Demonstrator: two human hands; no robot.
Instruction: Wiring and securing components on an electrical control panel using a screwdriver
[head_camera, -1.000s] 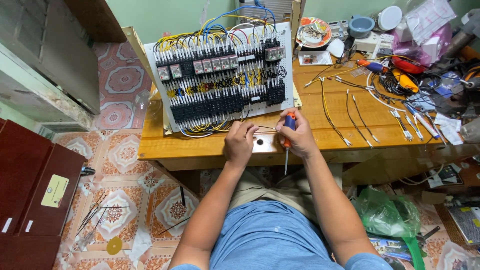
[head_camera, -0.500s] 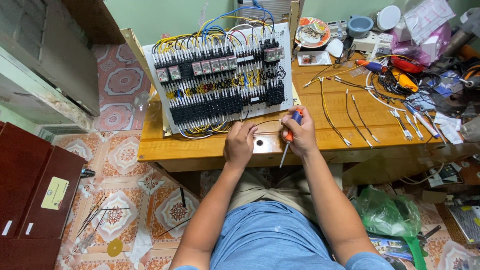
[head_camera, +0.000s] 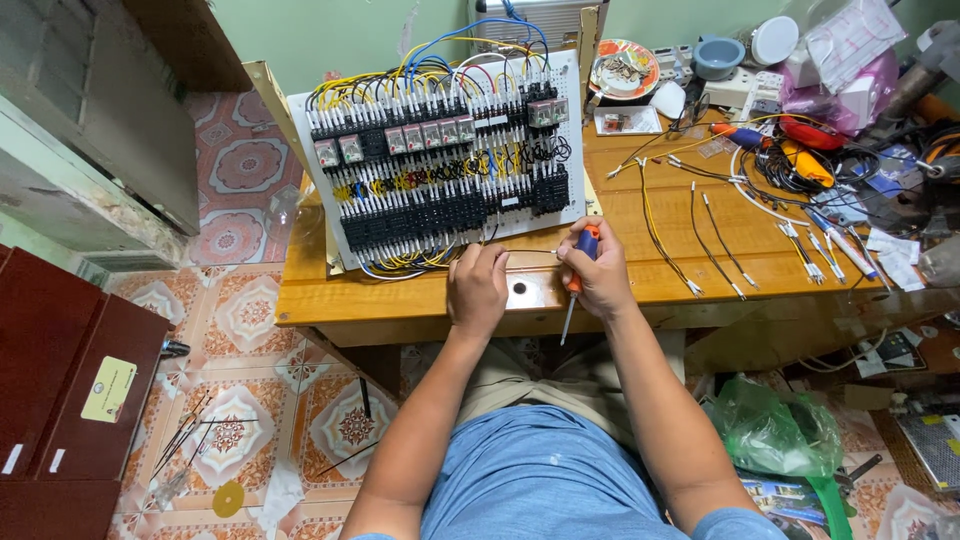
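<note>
My right hand (head_camera: 598, 272) gripped a screwdriver (head_camera: 577, 282) with a red-and-blue handle, its shaft pointing down past the front edge of the wooden table (head_camera: 700, 262), while my left hand (head_camera: 478, 288) rested just beside it, fingers curled at a thin wire (head_camera: 535, 251) that ran between the two hands; whether the left fingers pinched that wire could not be told. Seen from the head camera, both hands sat at the table's near edge, directly below the white wiring panel (head_camera: 440, 160), which stood tilted on the tabletop, packed with rows of black terminal blocks, clear relays and yellow, blue and red leads. To the right of the panel, loose cut wires (head_camera: 700, 235) lay spread on the wood, well apart from my hands. A patterned plate (head_camera: 625, 68) sat at the table's far edge. A green plastic bag (head_camera: 775, 425) lay on the tiled floor by my right elbow.
</note>
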